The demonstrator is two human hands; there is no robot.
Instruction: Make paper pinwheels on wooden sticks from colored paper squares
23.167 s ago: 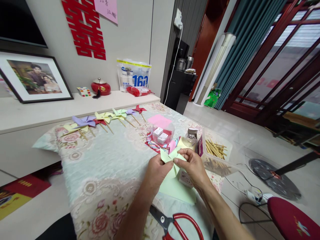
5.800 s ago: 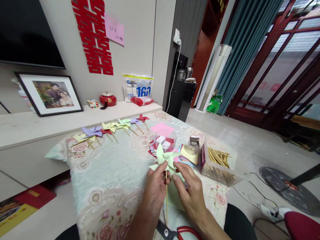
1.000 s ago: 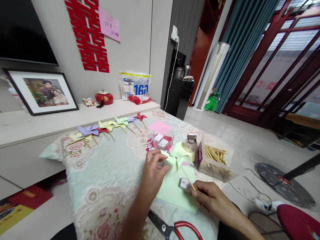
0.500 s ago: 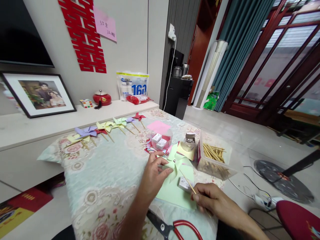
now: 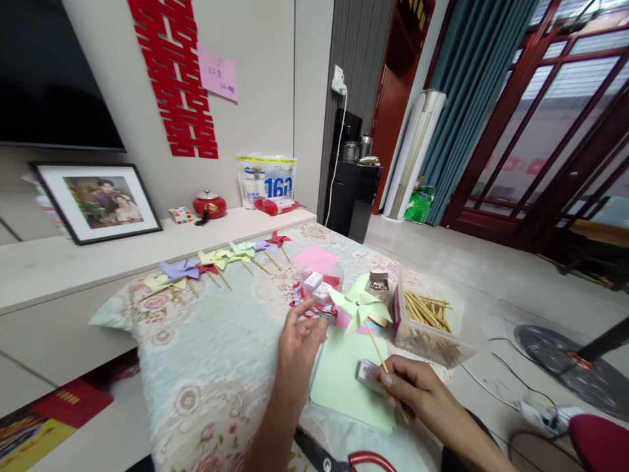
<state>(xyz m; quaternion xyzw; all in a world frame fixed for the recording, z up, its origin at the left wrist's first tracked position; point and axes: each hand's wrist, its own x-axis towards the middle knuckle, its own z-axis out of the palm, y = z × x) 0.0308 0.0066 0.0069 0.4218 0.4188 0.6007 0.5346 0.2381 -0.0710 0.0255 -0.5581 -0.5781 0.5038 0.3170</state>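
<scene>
A pale green paper pinwheel with a pin at its centre tops a thin wooden stick. My right hand is closed round the lower part of that stick. Just left of the pinwheel, my left hand has its fingers apart and holds nothing. Under both hands lies a stack of light green paper sheets, with a small white box on it, partly behind my right hand. Red-handled scissors lie at the near table edge, cut off by the frame.
Finished pinwheels in several colours lie in a row along the far left. A clear bin of wooden sticks stands right, by a small open box of pins. Beyond is a round tub holding small white boxes.
My left hand has let go of the pinwheel and drawn slightly left. The pinwheel now stands up on the stick in my right hand. The view has shifted a little.
</scene>
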